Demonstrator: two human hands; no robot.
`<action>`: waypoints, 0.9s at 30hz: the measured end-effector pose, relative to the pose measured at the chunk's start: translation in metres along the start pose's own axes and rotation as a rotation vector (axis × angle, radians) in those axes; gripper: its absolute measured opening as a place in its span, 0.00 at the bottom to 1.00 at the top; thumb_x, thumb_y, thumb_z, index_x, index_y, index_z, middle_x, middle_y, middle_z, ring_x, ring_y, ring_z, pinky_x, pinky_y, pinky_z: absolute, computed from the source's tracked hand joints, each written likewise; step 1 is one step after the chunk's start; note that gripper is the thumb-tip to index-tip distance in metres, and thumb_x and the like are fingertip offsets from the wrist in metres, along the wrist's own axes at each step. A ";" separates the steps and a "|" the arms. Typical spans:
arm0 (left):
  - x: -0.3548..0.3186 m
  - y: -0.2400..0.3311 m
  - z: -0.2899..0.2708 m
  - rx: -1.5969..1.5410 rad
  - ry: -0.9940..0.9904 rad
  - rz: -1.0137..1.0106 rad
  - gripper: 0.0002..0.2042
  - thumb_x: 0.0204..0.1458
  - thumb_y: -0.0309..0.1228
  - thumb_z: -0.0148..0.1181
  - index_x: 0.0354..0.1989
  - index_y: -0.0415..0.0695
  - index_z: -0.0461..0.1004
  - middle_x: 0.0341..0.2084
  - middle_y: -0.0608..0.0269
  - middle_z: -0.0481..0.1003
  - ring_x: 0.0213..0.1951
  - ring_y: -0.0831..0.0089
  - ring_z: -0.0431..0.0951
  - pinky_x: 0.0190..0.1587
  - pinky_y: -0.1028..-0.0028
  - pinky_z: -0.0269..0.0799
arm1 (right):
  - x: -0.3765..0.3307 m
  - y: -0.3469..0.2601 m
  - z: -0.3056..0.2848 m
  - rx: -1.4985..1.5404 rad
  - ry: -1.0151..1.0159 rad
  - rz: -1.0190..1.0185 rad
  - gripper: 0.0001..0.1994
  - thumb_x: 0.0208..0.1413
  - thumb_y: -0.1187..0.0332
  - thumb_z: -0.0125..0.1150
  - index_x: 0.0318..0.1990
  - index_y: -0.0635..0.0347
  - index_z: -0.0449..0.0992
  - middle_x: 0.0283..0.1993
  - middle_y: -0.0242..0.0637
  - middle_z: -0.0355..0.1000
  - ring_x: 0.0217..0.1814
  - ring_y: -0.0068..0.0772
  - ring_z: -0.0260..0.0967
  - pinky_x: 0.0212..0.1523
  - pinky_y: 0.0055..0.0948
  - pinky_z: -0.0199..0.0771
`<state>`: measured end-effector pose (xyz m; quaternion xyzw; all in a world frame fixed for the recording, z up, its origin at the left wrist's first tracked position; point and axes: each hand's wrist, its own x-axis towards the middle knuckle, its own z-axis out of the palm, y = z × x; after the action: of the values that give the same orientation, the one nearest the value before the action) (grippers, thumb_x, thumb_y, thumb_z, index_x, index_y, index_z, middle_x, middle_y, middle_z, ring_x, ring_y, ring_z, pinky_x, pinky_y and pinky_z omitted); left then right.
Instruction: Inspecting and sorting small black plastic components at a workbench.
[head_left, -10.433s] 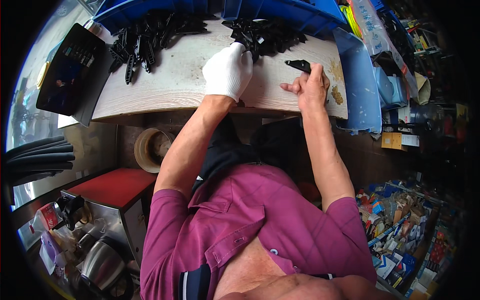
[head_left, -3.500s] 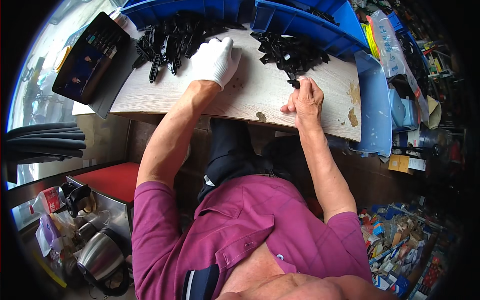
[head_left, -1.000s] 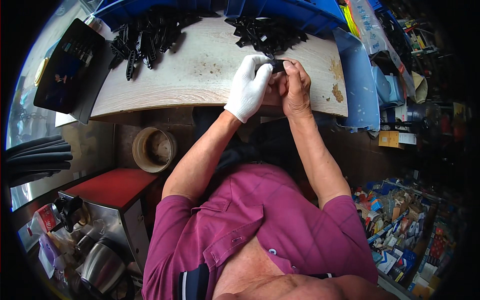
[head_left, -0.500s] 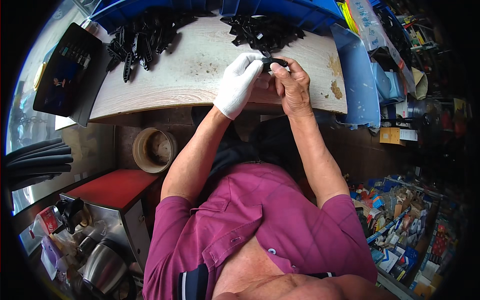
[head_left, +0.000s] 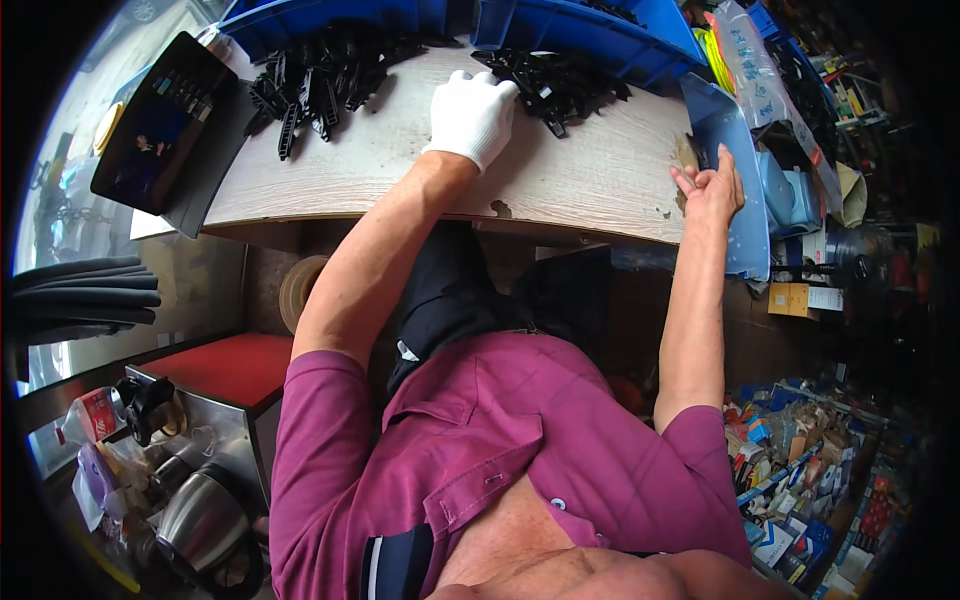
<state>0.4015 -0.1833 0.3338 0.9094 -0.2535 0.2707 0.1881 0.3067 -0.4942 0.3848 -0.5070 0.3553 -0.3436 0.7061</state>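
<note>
My left hand (head_left: 472, 118), in a white knitted glove, is closed with its back up at the far part of the tabletop (head_left: 350, 180). Its fingertips are hidden, so I cannot make out what they hold. It lies between two heaps of black plastic parts: long slotted ones (head_left: 325, 85) to the left, smaller pieces (head_left: 555, 85) close on the right. My bare right hand (head_left: 712, 188) reaches over the table's right end, at the light blue bin (head_left: 750, 245). Its fingers are apart, with nothing seen in them. Something dark shows just beyond its fingertips, too unclear to name.
Blue crates (head_left: 600, 45) line the table's far side. A tablet-like screen (head_left: 165, 120) leans at the left end. Below left are a red-topped cabinet (head_left: 225, 365), a metal kettle (head_left: 203, 525) and a round bucket (head_left: 295, 290). Crowded shelves (head_left: 790, 470) fill the right.
My hands have parted. The right one left the black part both were handling and moved right to the light blue bin; the left moved away toward the heaps. That part no longer shows.
</note>
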 end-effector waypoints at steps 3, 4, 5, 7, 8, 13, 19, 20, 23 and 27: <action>-0.005 0.003 0.000 0.001 0.006 0.020 0.04 0.53 0.31 0.59 0.32 0.48 0.80 0.29 0.57 0.79 0.36 0.53 0.79 0.37 0.58 0.76 | -0.010 0.012 0.000 -0.053 -0.055 0.031 0.11 0.55 0.62 0.68 0.35 0.60 0.76 0.13 0.32 0.56 0.18 0.35 0.66 0.39 0.58 0.85; -0.007 0.006 -0.001 0.009 0.007 0.017 0.04 0.53 0.31 0.59 0.32 0.48 0.80 0.29 0.57 0.79 0.36 0.53 0.79 0.37 0.58 0.76 | -0.018 0.016 0.004 -0.053 -0.115 0.045 0.10 0.56 0.63 0.68 0.34 0.60 0.75 0.12 0.31 0.57 0.17 0.33 0.66 0.37 0.56 0.85; -0.009 0.008 -0.002 -0.105 0.042 -0.034 0.04 0.53 0.31 0.60 0.32 0.48 0.79 0.29 0.57 0.79 0.36 0.53 0.79 0.36 0.58 0.76 | -0.029 0.023 0.010 -0.051 -0.178 0.060 0.10 0.57 0.64 0.67 0.34 0.60 0.75 0.12 0.30 0.58 0.16 0.31 0.67 0.35 0.53 0.86; -0.013 0.003 -0.005 -0.295 0.077 -0.113 0.04 0.54 0.30 0.60 0.33 0.44 0.79 0.28 0.59 0.79 0.32 0.63 0.79 0.34 0.65 0.75 | -0.053 0.036 0.025 -0.066 -0.379 0.079 0.09 0.57 0.66 0.68 0.36 0.59 0.76 0.11 0.28 0.59 0.14 0.25 0.67 0.30 0.48 0.87; -0.012 0.005 -0.010 -0.292 0.074 -0.111 0.04 0.54 0.30 0.60 0.33 0.44 0.79 0.28 0.59 0.79 0.32 0.63 0.79 0.34 0.65 0.75 | -0.065 0.039 0.032 -0.077 -0.466 0.106 0.09 0.57 0.65 0.69 0.38 0.59 0.76 0.11 0.27 0.59 0.13 0.24 0.67 0.29 0.47 0.87; -0.016 0.031 -0.047 -1.455 -0.328 -0.742 0.11 0.58 0.33 0.58 0.44 0.41 0.77 0.29 0.64 0.78 0.28 0.78 0.76 0.30 0.76 0.73 | -0.105 0.054 0.060 -0.138 -0.848 0.077 0.17 0.55 0.61 0.72 0.47 0.62 0.79 0.14 0.25 0.63 0.13 0.18 0.58 0.22 0.29 0.76; -0.029 0.057 -0.049 -1.579 -0.301 -0.821 0.15 0.62 0.35 0.55 0.52 0.40 0.74 0.31 0.63 0.76 0.28 0.79 0.76 0.29 0.79 0.73 | -0.113 0.069 0.065 -0.143 -0.937 0.030 0.15 0.57 0.60 0.72 0.44 0.61 0.82 0.26 0.24 0.74 0.16 0.12 0.56 0.18 0.16 0.57; -0.030 0.058 -0.050 -1.531 -0.274 -0.771 0.17 0.63 0.37 0.55 0.55 0.40 0.73 0.33 0.63 0.76 0.29 0.79 0.77 0.30 0.79 0.74 | -0.114 0.070 0.065 -0.145 -0.936 0.031 0.15 0.57 0.60 0.72 0.44 0.61 0.82 0.26 0.24 0.74 0.16 0.12 0.56 0.18 0.16 0.57; -0.036 0.059 -0.042 -1.508 -0.234 -0.706 0.17 0.65 0.37 0.53 0.56 0.38 0.72 0.31 0.62 0.77 0.28 0.79 0.77 0.28 0.79 0.74 | -0.117 0.071 0.066 -0.174 -0.927 0.001 0.15 0.59 0.59 0.70 0.44 0.61 0.82 0.26 0.24 0.73 0.17 0.12 0.57 0.18 0.15 0.56; -0.033 0.051 -0.042 -1.534 -0.280 -0.813 0.15 0.65 0.36 0.51 0.53 0.39 0.74 0.29 0.61 0.77 0.28 0.78 0.78 0.27 0.78 0.74 | -0.119 0.068 0.065 -0.276 -0.985 -0.030 0.17 0.61 0.55 0.66 0.44 0.62 0.82 0.24 0.23 0.70 0.17 0.12 0.57 0.19 0.15 0.55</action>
<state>0.3322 -0.1920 0.3574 0.5771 -0.0427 -0.1763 0.7963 0.3098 -0.3458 0.3527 -0.7023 0.0152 -0.0241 0.7113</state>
